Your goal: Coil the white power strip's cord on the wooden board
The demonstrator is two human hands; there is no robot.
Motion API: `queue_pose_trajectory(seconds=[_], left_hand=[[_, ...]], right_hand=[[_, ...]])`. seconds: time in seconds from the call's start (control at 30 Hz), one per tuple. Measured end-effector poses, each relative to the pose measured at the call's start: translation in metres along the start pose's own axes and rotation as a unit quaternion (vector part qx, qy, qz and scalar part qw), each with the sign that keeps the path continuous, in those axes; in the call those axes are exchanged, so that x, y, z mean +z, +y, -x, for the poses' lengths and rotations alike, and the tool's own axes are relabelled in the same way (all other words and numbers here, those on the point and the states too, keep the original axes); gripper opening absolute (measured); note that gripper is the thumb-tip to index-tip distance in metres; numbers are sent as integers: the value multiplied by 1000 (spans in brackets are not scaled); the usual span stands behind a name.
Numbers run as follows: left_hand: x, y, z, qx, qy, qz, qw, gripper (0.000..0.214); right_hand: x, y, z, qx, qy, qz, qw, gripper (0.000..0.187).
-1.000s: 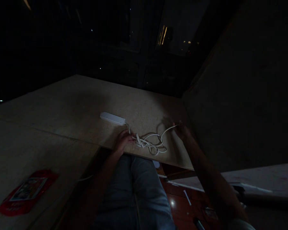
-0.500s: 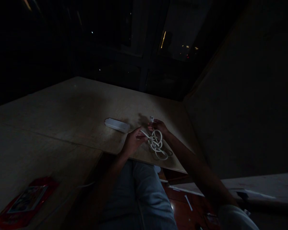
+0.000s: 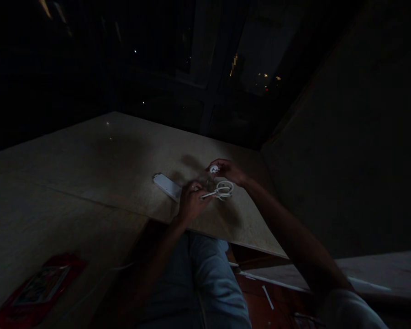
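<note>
A white power strip (image 3: 166, 186) lies on a pale wooden board (image 3: 116, 155) in a very dark room. Its white cord (image 3: 222, 189) is gathered into a small coil lifted just off the board. My left hand (image 3: 191, 202) is closed around the cord near the strip's end. My right hand (image 3: 228, 170) is closed on the far end of the cord, with the white plug (image 3: 214, 169) showing at its fingertips. Both hands are close together over the coil.
A red packet (image 3: 37, 288) lies on a lower board at the bottom left. My leg in blue jeans (image 3: 205, 283) shows below the board's edge. A tall panel (image 3: 345, 151) stands on the right, and dark windows with distant lights are behind.
The loose cord spread over the board has been drawn up into a tight coil. My right hand moved left toward my left hand with the plug end. The power strip has turned slightly.
</note>
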State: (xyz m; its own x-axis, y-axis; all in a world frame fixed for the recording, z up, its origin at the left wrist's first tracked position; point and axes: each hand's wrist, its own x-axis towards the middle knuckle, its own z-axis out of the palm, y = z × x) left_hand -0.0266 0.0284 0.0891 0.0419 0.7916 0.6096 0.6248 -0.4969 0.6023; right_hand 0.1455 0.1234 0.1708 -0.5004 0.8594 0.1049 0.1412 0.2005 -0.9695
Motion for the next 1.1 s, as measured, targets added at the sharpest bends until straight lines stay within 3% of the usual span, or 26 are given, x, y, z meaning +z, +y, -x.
queue_pose_trajectory(seconds=[0.17, 0.3, 0.43, 0.6, 0.73, 0.93, 1.1], left_hand=[[26, -9, 2, -69, 42, 161, 984, 33], [36, -11, -2, -130, 58, 245, 959, 34], [34, -12, -4, -207, 18, 331, 920, 33], [26, -22, -8, -290, -2, 407, 866, 48], [24, -25, -13, -324, -13, 454, 830, 59], [29, -24, -12, -331, -15, 449, 830, 58], [38, -29, -11, -341, 19, 449, 826, 57]], right_hand=[[15, -29, 11, -118, 15, 106, 987, 28], [39, -36, 43, -154, 29, 45, 987, 27], [55, -24, 76, -103, 124, -88, 983, 22], [63, 6, 102, -42, 267, -251, 929, 37], [67, 40, 114, 8, 293, -354, 888, 36], [68, 73, 118, 31, 328, -485, 810, 29], [79, 80, 125, 50, 295, -535, 790, 33]])
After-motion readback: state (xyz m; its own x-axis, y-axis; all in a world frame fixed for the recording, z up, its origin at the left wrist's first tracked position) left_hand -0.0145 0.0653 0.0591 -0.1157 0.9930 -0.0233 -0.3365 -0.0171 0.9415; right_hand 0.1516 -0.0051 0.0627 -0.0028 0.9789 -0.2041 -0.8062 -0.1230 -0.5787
